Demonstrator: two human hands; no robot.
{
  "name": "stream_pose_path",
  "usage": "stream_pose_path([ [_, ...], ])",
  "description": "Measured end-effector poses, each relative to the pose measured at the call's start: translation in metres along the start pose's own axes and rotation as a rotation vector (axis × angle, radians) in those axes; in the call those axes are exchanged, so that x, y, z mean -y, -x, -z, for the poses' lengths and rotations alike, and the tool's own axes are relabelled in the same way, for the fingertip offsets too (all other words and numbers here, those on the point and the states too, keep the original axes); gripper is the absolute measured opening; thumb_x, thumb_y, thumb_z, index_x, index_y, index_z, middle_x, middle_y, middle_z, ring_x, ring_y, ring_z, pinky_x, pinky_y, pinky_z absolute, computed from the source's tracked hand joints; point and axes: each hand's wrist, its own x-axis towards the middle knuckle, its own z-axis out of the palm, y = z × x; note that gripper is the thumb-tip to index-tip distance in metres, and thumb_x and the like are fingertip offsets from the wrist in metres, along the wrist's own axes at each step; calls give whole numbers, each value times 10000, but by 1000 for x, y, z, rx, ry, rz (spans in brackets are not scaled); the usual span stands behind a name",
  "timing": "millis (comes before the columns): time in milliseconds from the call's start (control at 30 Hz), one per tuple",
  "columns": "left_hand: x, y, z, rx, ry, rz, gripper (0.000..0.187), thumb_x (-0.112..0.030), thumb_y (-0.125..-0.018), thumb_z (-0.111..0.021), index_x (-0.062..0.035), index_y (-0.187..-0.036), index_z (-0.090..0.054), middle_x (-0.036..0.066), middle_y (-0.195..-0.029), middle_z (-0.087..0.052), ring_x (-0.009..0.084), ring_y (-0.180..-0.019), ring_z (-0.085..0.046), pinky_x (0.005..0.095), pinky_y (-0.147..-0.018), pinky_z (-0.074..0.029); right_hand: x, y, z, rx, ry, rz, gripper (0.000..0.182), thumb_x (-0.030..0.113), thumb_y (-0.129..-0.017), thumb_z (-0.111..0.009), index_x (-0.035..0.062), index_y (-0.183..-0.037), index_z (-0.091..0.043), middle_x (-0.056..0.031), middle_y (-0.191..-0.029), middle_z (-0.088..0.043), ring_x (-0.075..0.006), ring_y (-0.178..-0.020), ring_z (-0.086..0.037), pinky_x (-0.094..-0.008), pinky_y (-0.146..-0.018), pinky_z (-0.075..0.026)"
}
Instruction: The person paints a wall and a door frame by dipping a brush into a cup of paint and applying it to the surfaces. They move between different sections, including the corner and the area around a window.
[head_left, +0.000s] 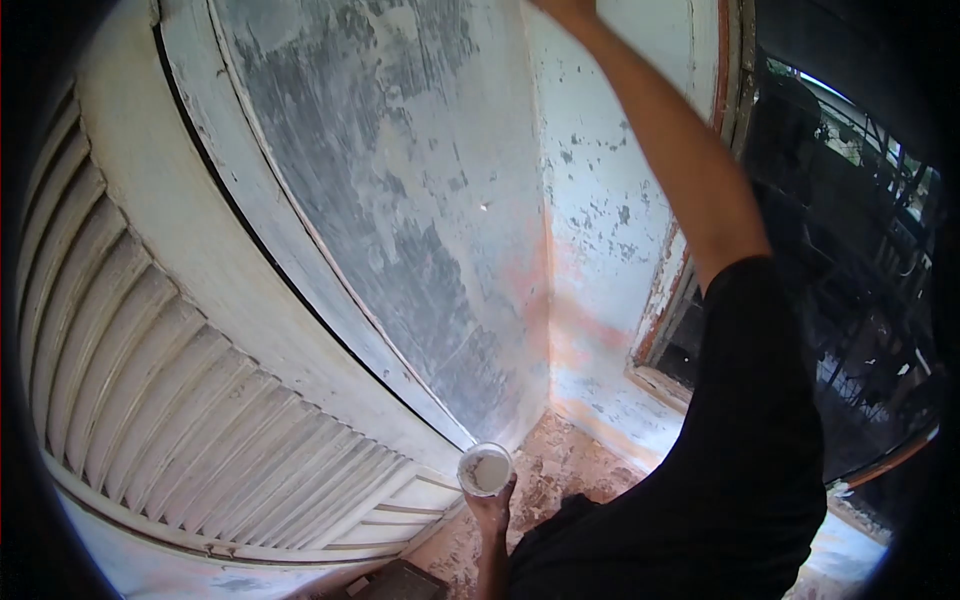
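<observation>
My left hand [490, 512] is wrapped around a small round white tub [464, 479], held low in front of my body. Its open top faces up toward me, and a pale, whitish paste [490, 472] shows inside. My right arm is stretched up toward the wall; only the base of my right hand [566, 6] shows at the top edge. Its fingers, and anything they may hold, are out of frame. Nearest to that arm is the grey wall panel [400, 180], patchy with smeared light and dark coating, beside a pale blue wall [600, 170] with flaked paint.
A cream louvred door or shutter [200, 370] fills the left side, its frame [290, 270] running along the panel. On the right is a window opening with a worn wooden frame [725, 90]. Below lies a reddish, stained floor [575, 460]; a dark box-like object [400, 582] sits at the bottom.
</observation>
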Motion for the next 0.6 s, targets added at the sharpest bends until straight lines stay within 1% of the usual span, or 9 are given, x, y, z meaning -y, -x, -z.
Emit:
stream_pose_path([
  [33,-3,0,1,-3,-26,-10,592,-89,-656,-823,23,-1142,-506,108,-1050,-602,210,-963,-584,340,-876,-465,-30,37,-14,-1,127,246,493,217,-750,-623,-49,-1163,-589,-228,-826,-659,-358,-685,-654,-401,-678,-539],
  [67,-5,1,1,13,-20,-12,581,-84,-667,-803,25,-1153,-503,110,-1060,-595,212,-975,-580,343,-883,-464,-3,82,19,162,215,172,270,312,-727,-680,86,-873,-650,-132,-730,-641,-331,-693,-632,-424,-643,-500],
  [100,-6,1,1,30,-15,-15,570,-78,-678,-782,27,-1163,-501,113,-1071,-587,214,-987,-576,347,-891,-463,5,122,32,219,127,179,117,182,-734,-618,98,-808,-582,-142,-704,-590,-358,-720,-603,-469,-619,-490],
  [200,1,6,9,87,-34,-19,571,-70,-685,-767,26,-1178,-496,111,-1080,-585,211,-999,-574,349,-895,-463,-12,254,56,477,402,131,445,162,-720,-666,92,-1141,-539,-144,-908,-565,-292,-756,-633,-399,-593,-526],
  [333,2,11,9,146,-31,-20,580,-68,-677,-779,22,-1176,-496,99,-1071,-594,205,-989,-582,340,-884,-469,-7,386,99,642,321,-20,364,148,-713,-649,100,-1059,-543,-150,-874,-558,-319,-747,-629,-414,-588,-525],
  [367,2,12,8,151,-11,-9,591,-78,-668,-796,23,-1166,-495,105,-1069,-595,206,-987,-580,339,-882,-466,-7,409,105,608,231,-120,307,87,-713,-654,82,-1002,-551,-167,-732,-534,-332,-688,-611,-435,-591,-498],
  [500,8,21,5,169,29,9,615,-98,-647,-833,25,-1143,-491,118,-1067,-597,208,-978,-580,335,-874,-466,-42,458,79,219,-1,-736,221,234,-751,-668,72,-876,-584,-169,-766,-622,-372,-720,-635,-448,-660,-515],
  [533,7,18,4,167,25,-5,616,-97,-645,-834,24,-1142,-490,119,-1068,-597,208,-976,-581,335,-871,-469,-40,432,70,57,145,-913,345,340,-714,-720,45,-820,-575,-178,-779,-647,-389,-766,-639,-449,-701,-511],
  [600,-2,20,0,164,-17,-16,617,-39,-641,-817,16,-1160,-488,101,-1069,-599,201,-982,-591,334,-877,-478,-50,354,43,-50,6,-1058,386,306,-658,-712,-2,-839,-566,-176,-789,-646,-369,-779,-636,-436,-736,-503],
])
